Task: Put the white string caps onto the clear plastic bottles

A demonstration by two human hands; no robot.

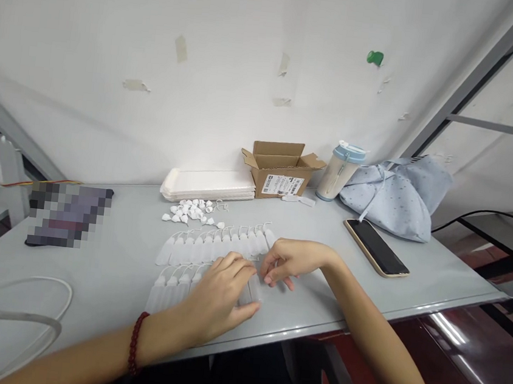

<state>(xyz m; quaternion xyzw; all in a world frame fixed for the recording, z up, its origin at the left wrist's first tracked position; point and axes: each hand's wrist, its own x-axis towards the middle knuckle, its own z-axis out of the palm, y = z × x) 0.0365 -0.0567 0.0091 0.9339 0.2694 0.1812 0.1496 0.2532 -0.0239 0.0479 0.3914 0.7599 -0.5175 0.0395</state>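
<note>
Lying flat on the grey table (112,256), small translucent bottles (214,244) form two side-by-side rows, each with a white tip pointing away and a thin loop at its top. The far row runs in a slight arc; the near row is partly hidden under the left hand (218,298). That hand, with a red bead bracelet (135,343) at its wrist, curls around one bottle (254,289) at the right end of the near row, thumb below and fingers above. The right hand (292,262) rests just beside it, fingers bent toward the bottle's top; whether it pinches anything I cannot tell. Loose white caps (191,211) lie heaped behind the rows.
</note>
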